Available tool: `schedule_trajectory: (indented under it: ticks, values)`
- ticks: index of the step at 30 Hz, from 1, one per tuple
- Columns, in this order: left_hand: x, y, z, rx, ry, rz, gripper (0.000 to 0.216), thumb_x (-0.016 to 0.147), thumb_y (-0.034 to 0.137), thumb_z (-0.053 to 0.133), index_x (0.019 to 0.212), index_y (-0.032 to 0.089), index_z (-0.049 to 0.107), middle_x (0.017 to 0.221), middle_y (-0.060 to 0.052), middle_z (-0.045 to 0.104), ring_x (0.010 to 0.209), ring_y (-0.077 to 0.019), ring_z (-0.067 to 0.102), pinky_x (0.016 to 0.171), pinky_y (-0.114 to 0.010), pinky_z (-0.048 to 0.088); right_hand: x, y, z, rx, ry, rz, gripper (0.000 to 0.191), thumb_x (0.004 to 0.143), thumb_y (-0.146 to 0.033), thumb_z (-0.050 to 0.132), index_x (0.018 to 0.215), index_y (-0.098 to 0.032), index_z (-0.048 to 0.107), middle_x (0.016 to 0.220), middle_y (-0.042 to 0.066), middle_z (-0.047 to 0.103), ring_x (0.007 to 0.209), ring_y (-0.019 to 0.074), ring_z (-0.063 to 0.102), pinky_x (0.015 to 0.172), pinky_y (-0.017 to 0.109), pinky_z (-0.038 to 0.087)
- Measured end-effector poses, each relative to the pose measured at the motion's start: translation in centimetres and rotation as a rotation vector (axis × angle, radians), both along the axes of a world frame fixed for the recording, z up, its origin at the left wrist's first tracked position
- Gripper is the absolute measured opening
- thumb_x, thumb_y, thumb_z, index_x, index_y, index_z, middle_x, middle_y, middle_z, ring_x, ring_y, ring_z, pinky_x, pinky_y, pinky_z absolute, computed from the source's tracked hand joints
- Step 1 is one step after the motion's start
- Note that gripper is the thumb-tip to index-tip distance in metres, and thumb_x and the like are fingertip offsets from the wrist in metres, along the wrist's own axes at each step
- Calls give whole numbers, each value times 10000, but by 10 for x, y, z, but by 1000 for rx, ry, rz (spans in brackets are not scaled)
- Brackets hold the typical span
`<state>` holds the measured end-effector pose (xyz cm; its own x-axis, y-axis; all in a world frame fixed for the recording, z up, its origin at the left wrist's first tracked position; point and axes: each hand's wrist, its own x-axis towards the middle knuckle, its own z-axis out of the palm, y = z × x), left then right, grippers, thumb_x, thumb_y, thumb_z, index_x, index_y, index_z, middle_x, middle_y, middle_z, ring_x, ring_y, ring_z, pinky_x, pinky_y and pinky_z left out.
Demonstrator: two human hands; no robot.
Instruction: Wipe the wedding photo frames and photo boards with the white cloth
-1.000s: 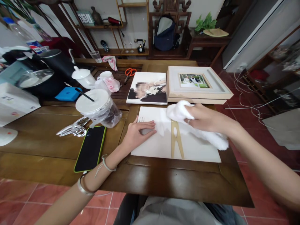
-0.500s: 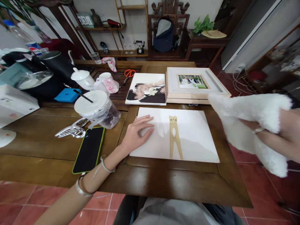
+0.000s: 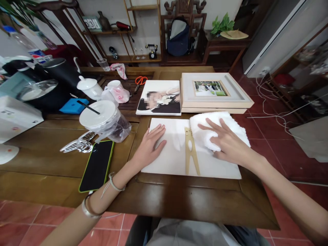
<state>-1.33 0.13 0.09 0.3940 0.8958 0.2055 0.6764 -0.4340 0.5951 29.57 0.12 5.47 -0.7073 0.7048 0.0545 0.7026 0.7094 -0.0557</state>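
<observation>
**Left hand flat on a white backing panel, right hand over a white fluffy towel**

Flat on the brown wooden table, close to the near edge: the backing panel, with a pale yellow forked easel leg down its middle, hinged end toward the far side. At the panel's left, an open left hand, palm down, in direct contact with the white surface. On that forearm, a thin cord bracelet and a silver bangle.

At the panel's right, an open right hand with splayed fingers, pressed onto the bunched towel; impossible to tell whether any fold is pinched under the palm. Beneath the towel, the panel's far right corner, hidden; near the towel's left edge, the leg's hinged end.

Just beyond the panel, a photo panel, and just beside it on the right, a stack of pale wooden picture frames. Farther back, orange-handled scissors. To the left of the left hand, a white-lidded cup with a black straw in a clear plastic bag, a shiny claw clip, and a dark-screened smartphone in a green-edged case.
</observation>
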Motion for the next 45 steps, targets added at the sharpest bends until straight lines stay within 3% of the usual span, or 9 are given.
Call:
schedule_trajectory:
  ticks: [5,9,14,18,25,29,32,37,45]
  values:
    - [1,1,-1,18,-9,13,434,934,325,498,1354,221,532,1445,-112,509,1399,-264,398,1159,-572,237,-6,-27,13,-46,28,-15,169,653,-47,524,705,-178,618,1381,165,553,1374,382,376,1065,666,347]
    - [2,0,-1,18,-15,18,426,932,331,503,1344,231,545,1441,-108,514,1393,-274,405,1156,-576,245,-6,-79,20,-143,69,-20,359,540,-8,486,795,-201,649,1418,118,529,1416,355,311,1106,636,329]
    - [1,0,1,5,15,17,436,940,335,488,1352,202,536,1448,-108,506,1400,-264,394,1168,-559,231,4,-127,31,-245,110,69,448,546,-57,486,922,-252,631,1494,41,446,1442,294,270,1136,562,330]
    - [1,0,2,3,40,10,444,946,333,475,1362,184,522,1458,-109,494,1410,-251,379,1176,-539,224,2,-114,41,-273,17,34,373,549,-27,464,834,-219,610,1474,79,471,1422,309,311,1092,503,409]
    - [1,0,1,0,28,7,434,945,318,470,1362,207,519,1458,-102,495,1410,-251,380,1172,-550,226,-11,-39,41,-105,-97,-134,225,712,-17,464,827,-166,587,1221,233,635,1182,362,592,900,482,548]
    - [1,1,0,2,17,5,436,943,308,472,1363,203,518,1458,-106,495,1411,-256,378,1171,-557,223,-21,1,26,23,-78,-114,177,718,-27,517,812,-148,605,1352,251,543,1319,394,452,1067,572,393]
    - [1,1,0,-1,20,6,437,942,302,472,1366,206,514,1459,-105,494,1412,-256,375,1171,-558,222,-29,14,8,21,-31,-81,195,695,-33,553,836,-144,631,1473,227,424,1407,397,299,1122,611,287]
    - [1,1,0,6,21,1,443,943,309,472,1370,199,508,1465,-101,488,1416,-245,371,1176,-543,220,-21,-3,-7,-47,41,-83,246,681,-31,553,881,-130,656,1515,239,350,1439,388,199,1140,624,230]
    - [0,1,0,2,28,7,444,944,322,475,1367,191,512,1461,-102,491,1410,-246,380,1172,-548,231,-14,-82,9,-205,134,64,340,553,18,492,789,-170,649,1540,155,339,1445,331,219,1168,587,228]
